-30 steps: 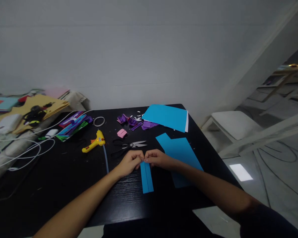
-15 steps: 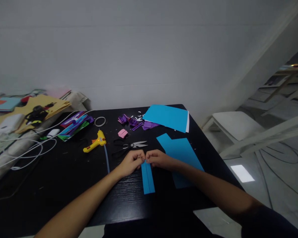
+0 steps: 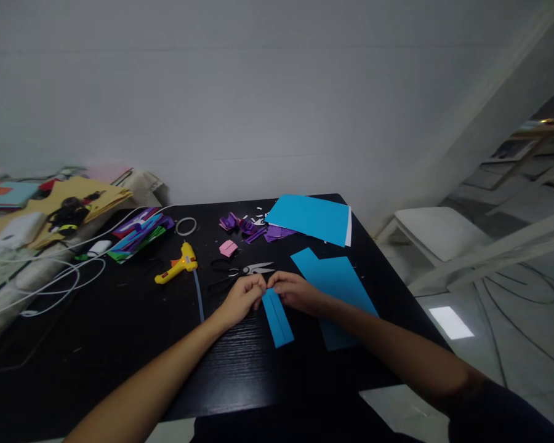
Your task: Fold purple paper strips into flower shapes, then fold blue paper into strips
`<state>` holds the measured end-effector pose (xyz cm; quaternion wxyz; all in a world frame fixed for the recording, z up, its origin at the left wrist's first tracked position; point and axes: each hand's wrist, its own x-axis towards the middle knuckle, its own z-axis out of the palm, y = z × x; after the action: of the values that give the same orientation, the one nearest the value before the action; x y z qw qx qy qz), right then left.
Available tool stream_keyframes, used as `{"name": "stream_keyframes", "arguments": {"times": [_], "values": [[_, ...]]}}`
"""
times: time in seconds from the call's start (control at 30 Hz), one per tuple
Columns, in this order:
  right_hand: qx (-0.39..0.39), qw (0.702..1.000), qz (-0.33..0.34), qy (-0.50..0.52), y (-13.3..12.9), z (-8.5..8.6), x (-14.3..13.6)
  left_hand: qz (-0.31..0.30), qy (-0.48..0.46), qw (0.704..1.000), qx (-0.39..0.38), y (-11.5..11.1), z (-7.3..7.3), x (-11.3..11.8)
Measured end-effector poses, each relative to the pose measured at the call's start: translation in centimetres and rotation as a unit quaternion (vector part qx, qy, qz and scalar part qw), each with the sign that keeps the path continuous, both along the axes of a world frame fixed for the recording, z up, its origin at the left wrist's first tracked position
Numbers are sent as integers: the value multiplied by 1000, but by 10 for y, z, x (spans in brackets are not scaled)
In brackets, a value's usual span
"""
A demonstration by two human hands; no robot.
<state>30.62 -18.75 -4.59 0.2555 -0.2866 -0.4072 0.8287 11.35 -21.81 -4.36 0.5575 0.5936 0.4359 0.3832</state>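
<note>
A narrow blue paper strip (image 3: 279,321) with a lengthwise crease slants toward me over the black table (image 3: 231,369). Its far end is pinched between the fingers of my left hand (image 3: 244,298) and my right hand (image 3: 298,290), which almost meet there. The fingers cover that end of the strip. Just beyond my left hand lie scissors (image 3: 253,269) with dark handles, blades apart. A larger cut blue sheet (image 3: 339,280) rests partly beneath my right forearm.
At the back are a blue sheet on white paper (image 3: 309,218), purple scraps (image 3: 247,226) and a folded pink piece (image 3: 228,248). A yellow glue gun (image 3: 180,264), a grey ring (image 3: 185,226) and white cables (image 3: 76,277) lie left. A white chair (image 3: 427,234) stands right.
The strip's far end has moved up and slightly left with both hands. Its near end has swung a little right and away from me, so the strip is now tilted.
</note>
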Motion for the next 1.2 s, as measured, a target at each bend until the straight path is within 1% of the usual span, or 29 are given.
{"name": "stream_keyframes", "arguments": {"times": [0.1, 0.37, 0.53, 0.77, 1.0, 1.2], "values": [[-16, 999, 5, 31, 3, 0, 1, 11, -12, 1000, -5, 2, 1, 1], [-15, 998, 26, 55, 5, 0, 5, 16, -17, 1000, -16, 3, 3, 1], [-17, 998, 29, 62, 6, -1, 5, 13, -17, 1000, -16, 3, 2, 1], [-23, 996, 44, 72, 5, 6, 6, 14, -27, 999, -21, 2, 0, 0], [-16, 995, 51, 86, 8, -3, 8, 14, -27, 999, -19, 3, 0, 0], [-13, 994, 60, 87, 8, -2, 9, 16, -22, 999, -19, 3, 1, 0]]}}
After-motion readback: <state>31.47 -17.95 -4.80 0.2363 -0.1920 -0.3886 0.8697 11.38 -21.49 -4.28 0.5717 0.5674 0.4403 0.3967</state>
